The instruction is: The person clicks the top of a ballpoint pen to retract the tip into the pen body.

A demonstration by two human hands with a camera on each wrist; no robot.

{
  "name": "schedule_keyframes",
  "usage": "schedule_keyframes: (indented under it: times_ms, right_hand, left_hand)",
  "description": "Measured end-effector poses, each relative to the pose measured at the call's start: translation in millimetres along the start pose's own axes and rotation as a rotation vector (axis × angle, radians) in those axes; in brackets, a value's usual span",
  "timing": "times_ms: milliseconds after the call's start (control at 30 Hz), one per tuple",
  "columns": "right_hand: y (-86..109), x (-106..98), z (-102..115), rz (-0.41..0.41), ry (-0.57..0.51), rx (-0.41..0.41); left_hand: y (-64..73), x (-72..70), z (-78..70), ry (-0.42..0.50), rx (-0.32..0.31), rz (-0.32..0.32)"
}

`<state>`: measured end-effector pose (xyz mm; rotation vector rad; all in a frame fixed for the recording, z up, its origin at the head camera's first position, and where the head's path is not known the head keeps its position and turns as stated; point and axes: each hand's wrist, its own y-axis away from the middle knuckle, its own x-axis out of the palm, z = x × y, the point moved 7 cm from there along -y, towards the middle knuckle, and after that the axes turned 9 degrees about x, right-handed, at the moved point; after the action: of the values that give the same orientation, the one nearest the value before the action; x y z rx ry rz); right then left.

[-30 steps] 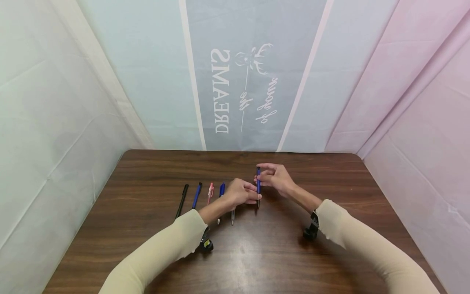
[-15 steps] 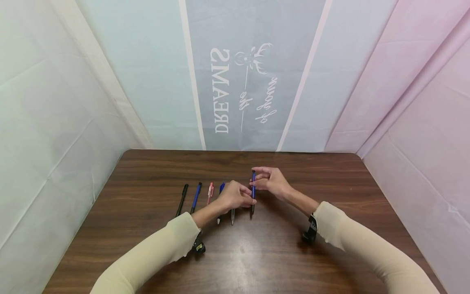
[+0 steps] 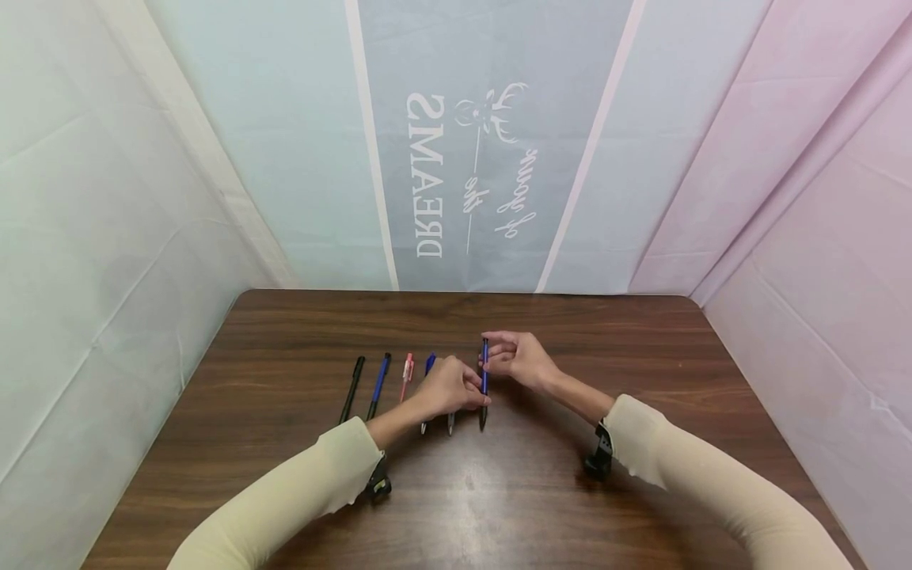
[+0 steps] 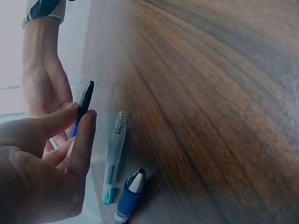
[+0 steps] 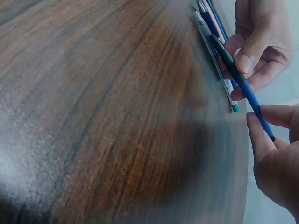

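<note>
A blue pen with a black grip is held between both hands, to the right of a row of pens. My left hand pinches it at the black grip, near the tip. Its other end is pinched by the fingers of my right hand. Just left of it lies a clear pen with a teal end, partly covered by my left hand in the head view. Beside that is a thicker blue pen with a silver tip. Whether the held pen touches the table cannot be told.
Further left lie a pink pen, a slim blue pen and a black pen, roughly parallel, their near ends partly behind the left arm. The wooden table meets cloth walls at the back and sides.
Both hands have carried the blue pen left and slightly nearer, toward the row of pens. The lying pens have not moved.
</note>
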<state>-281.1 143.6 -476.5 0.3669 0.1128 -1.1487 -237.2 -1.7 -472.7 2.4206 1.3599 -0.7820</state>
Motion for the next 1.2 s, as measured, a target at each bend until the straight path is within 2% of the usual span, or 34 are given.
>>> schedule_keyframes:
  times_ms: [200,400,800,967,1200]
  right_hand:
    - [-0.7,3.4,-1.6,-0.008,0.068,-0.016]
    - [-0.7,6.0,-3.1,-0.013,0.081,-0.014]
    - [2.4,7.5,-13.5,-0.022,0.14,-0.006]
    - [1.9,6.4,-14.3,-0.042,0.212,-0.029]
    - [2.3,7.7,-13.5,-0.092,0.33,-0.077]
  left_hand:
    - [1.8,0.5,0.6,-0.059,-0.008,0.0]
    - [3.0,1.9,-0.3,-0.122,0.006,-0.011]
    - [6.4,5.9,-1.3,-0.164,-0.008,-0.021]
    - [6.3,5.3,-1.4,-0.207,-0.004,-0.034]
    - [8.2,6.7,0.6,-0.155,-0.043,-0.03]
